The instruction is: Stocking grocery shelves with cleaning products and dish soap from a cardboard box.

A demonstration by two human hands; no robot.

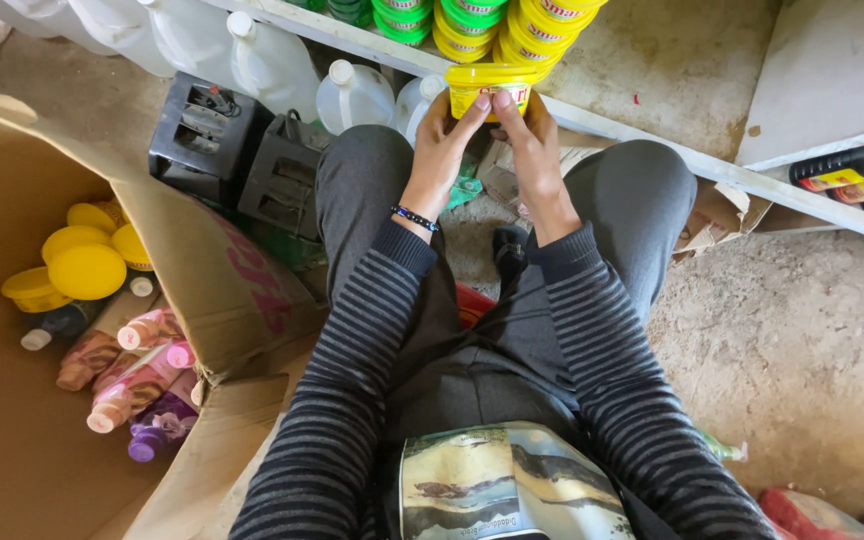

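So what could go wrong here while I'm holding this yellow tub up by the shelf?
1. The yellow tub is pinched only by the fingertips of the left hand and right hand, so it might slip and drop toward the white jugs below.
2. The stacked tubs sit close to the shelf edge; a nudge while reaching in could probably topple them.
3. The open cardboard box crowds your left knee, so shifting could tip it.

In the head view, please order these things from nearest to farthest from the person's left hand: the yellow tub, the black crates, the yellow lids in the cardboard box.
1. Yellow tub: held between the left hand and the right hand, at the shelf edge.
2. Black crates: on the floor, to the left of the left knee.
3. Yellow lids: far left, inside the cardboard box.
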